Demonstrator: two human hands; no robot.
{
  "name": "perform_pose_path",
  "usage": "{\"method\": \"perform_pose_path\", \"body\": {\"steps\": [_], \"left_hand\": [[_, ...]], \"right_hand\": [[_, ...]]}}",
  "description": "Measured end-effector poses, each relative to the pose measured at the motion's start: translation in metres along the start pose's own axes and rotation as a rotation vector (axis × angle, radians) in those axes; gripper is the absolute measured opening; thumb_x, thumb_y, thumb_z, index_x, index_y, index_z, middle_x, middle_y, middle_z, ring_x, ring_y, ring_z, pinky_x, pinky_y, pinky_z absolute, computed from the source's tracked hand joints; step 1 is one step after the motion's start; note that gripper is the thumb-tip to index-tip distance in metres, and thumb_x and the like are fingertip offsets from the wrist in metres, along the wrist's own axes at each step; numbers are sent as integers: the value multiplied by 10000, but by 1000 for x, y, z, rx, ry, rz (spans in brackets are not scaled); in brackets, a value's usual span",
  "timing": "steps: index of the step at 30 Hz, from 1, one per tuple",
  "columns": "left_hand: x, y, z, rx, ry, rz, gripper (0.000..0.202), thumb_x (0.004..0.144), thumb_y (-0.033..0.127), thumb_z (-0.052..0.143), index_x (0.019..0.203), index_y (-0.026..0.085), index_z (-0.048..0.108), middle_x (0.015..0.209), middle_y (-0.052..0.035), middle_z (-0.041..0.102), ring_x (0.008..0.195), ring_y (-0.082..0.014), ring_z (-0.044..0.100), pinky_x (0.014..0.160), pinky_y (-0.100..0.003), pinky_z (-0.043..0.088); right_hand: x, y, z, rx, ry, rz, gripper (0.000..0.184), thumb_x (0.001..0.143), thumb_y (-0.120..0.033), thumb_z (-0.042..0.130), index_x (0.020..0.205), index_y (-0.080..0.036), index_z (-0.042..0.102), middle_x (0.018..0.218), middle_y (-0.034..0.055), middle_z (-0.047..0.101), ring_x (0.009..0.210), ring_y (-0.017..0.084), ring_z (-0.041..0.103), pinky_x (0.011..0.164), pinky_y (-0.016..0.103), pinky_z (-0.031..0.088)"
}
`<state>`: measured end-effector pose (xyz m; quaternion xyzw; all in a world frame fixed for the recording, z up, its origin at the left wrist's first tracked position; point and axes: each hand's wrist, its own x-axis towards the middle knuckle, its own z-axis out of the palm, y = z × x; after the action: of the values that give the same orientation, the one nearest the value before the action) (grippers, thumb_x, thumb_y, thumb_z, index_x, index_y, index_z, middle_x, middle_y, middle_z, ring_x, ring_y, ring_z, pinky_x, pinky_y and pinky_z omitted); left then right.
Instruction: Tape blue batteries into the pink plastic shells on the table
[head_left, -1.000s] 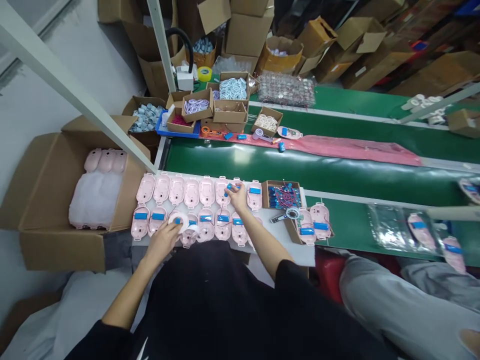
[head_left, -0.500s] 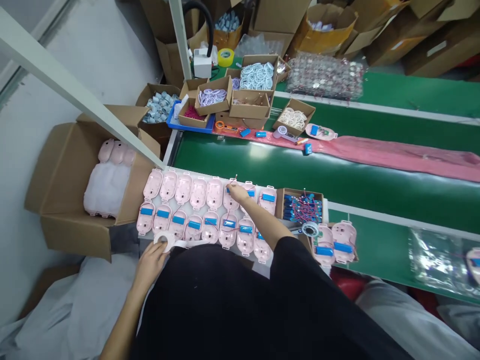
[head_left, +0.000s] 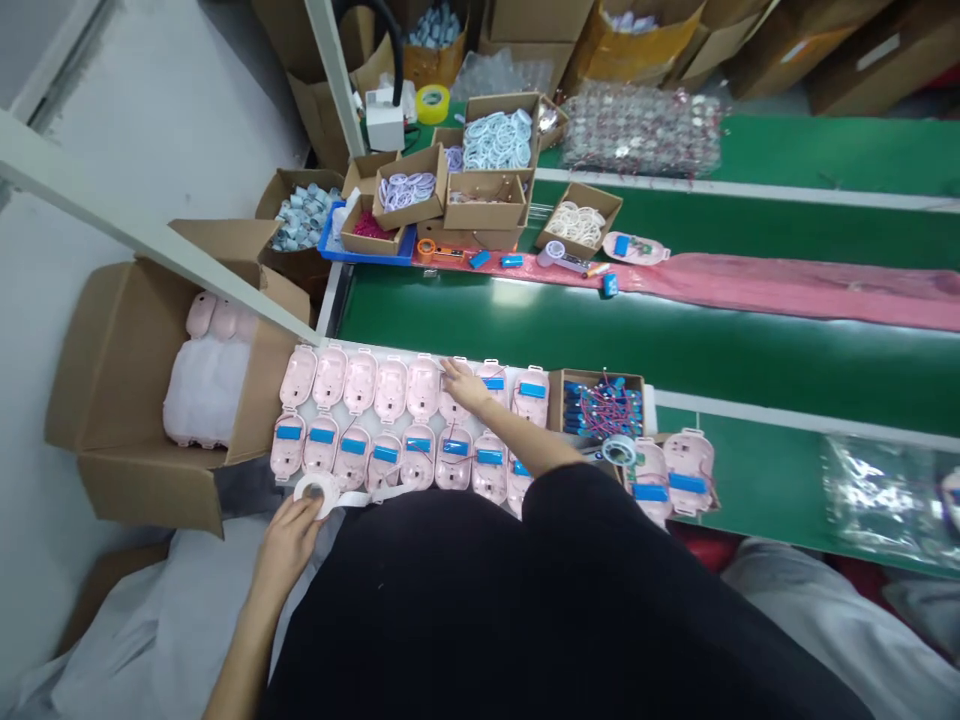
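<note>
Two rows of pink plastic shells [head_left: 360, 385] lie on a white sheet in front of me, most of the near row fitted with blue batteries [head_left: 322, 435]. My right hand [head_left: 461, 385] rests on a shell in the far row, fingers pressed down on it. My left hand [head_left: 289, 530] holds a white tape roll [head_left: 315, 490] at the near edge, with a strip pulled out to the right. A small cardboard box of blue batteries with red wires [head_left: 600, 405] stands right of the rows.
An open carton of pink shells [head_left: 206, 375] sits to the left. A green conveyor belt [head_left: 675, 340] runs behind, with small boxes of rings [head_left: 487, 150] and a pink sheet [head_left: 787, 290]. Another person's grey-clad legs [head_left: 825, 600] are at the right.
My left hand has drawn the tape roll back from the near row to the sheet's edge. My right hand shifted slightly left along the far row. The view tilted.
</note>
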<state>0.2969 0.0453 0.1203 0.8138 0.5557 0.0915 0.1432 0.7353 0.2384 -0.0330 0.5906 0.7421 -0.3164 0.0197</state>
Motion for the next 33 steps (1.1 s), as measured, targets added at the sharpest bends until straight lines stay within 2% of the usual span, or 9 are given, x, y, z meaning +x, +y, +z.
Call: {"method": "perform_pose_path", "body": {"steps": [3, 6, 7, 9, 12, 18, 25, 30, 33], "left_hand": [[-1, -5, 7, -25, 29, 7, 287, 997, 406, 553, 1104, 246, 765, 1088, -87, 785, 1040, -272, 727, 1041, -490, 571], [7, -2, 17, -52, 28, 18, 315, 1003, 432, 542, 1093, 233, 769, 1091, -98, 785, 1047, -282, 730, 986, -470, 601], [12, 0, 19, -67, 19, 27, 318, 1004, 433, 544, 1096, 228, 769, 1082, -100, 785, 1045, -280, 730, 969, -455, 606], [23, 6, 21, -103, -7, 54, 309, 1005, 420, 552, 1110, 222, 766, 1057, -97, 784, 1035, -268, 732, 951, -423, 609], [38, 12, 19, -142, -30, 108, 298, 1012, 392, 547, 1122, 218, 763, 1033, -93, 782, 1031, -255, 732, 941, -397, 608], [47, 10, 18, -126, -29, 169, 312, 1012, 400, 543, 1134, 213, 761, 1065, -104, 782, 1027, -257, 729, 937, -410, 608], [40, 9, 21, -141, -44, 176, 324, 1011, 412, 533, 1137, 216, 759, 1070, -107, 780, 1034, -259, 725, 952, -414, 597], [34, 10, 20, -174, -31, 149, 305, 1003, 406, 550, 1128, 222, 758, 1047, -102, 780, 1034, -258, 724, 939, -412, 598], [29, 10, 20, -189, -21, 138, 300, 1004, 396, 551, 1141, 223, 754, 1057, -107, 777, 1061, -262, 718, 980, -433, 586]], "right_hand": [[-33, -17, 9, 391, 314, 93, 429, 1014, -343, 537, 1391, -157, 627, 1625, 159, 460, 1507, 304, 369, 1175, 471, 408], [-72, -43, 17, 1035, 524, 311, 574, 1026, -606, 407, 1344, -192, 647, 1460, 151, 633, 1129, 271, 655, 928, 407, 551], [-84, -54, 17, 1273, 534, 351, 657, 1018, -679, 334, 1351, -200, 638, 1435, 148, 653, 955, 236, 682, 797, 363, 564], [-104, -75, 12, 1680, 480, 331, 770, 989, -768, 243, 1357, -212, 630, 1465, 147, 633, 706, 173, 625, 571, 289, 486], [-125, -104, -4, 1980, 379, 210, 767, 957, -799, 304, 1308, -223, 668, 1536, 135, 576, 594, 138, 526, 438, 262, 328], [-154, -136, -35, 2096, 240, 104, 807, 946, -818, 280, 1291, -221, 699, 1578, 119, 533, 560, 119, 438, 412, 243, 202], [-180, -155, -49, 2012, 217, 117, 904, 972, -798, 102, 1413, -222, 641, 1613, 114, 490, 574, 124, 373, 452, 249, 255], [-189, -167, -51, 1987, 208, 80, 922, 929, -848, 107, 1445, -266, 603, 1618, 89, 488, 580, 140, 274, 476, 272, 294], [-193, -172, -52, 2012, 191, 84, 953, 927, -854, 84, 1469, -251, 584, 1633, 92, 466, 586, 145, 272, 476, 277, 306]]}}
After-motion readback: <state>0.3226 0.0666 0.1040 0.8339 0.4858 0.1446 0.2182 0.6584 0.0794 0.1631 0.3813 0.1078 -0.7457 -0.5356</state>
